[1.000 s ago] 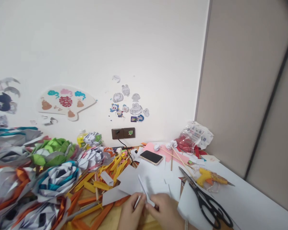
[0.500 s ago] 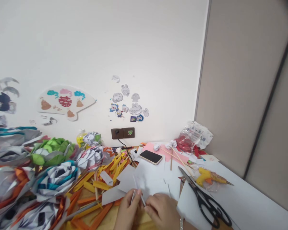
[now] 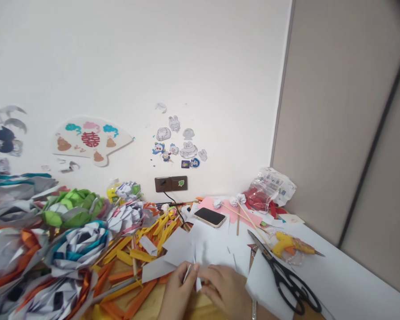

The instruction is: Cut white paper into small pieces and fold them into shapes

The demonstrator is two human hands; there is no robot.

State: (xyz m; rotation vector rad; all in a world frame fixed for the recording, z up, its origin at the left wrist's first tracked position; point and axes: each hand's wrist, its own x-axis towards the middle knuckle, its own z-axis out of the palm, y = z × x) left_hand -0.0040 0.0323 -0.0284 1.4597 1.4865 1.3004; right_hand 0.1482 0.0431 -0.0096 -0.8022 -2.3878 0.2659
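Note:
My left hand [image 3: 180, 289] pinches a narrow folded piece of white paper [image 3: 198, 284] between thumb and fingers, low in the middle of the view. From the other side my right hand [image 3: 225, 286] has its curled fingers and thumb at the paper's edge, gripping it. A thin upright sliver of the paper stands above the left fingertips. Loose white sheets [image 3: 178, 246] lie just beyond both hands. To the right, black-handled scissors [image 3: 282, 271] rest with blades pointing away, partly over a white sheet.
Folded paper flowers [image 3: 80, 246] crowd the left side. Yellow and orange paper strips [image 3: 130, 258] are strewn beside them. A phone [image 3: 210, 217], a yellow glue gun [image 3: 291, 245], wooden sticks [image 3: 250, 218] and a plastic bag [image 3: 262, 191] lie toward the wall. A black cable [image 3: 175, 204] hangs from the socket.
The paper has turned more upright between my hands. My right fingers have spread a little and shifted at its edge. The left hand stays nearly in place.

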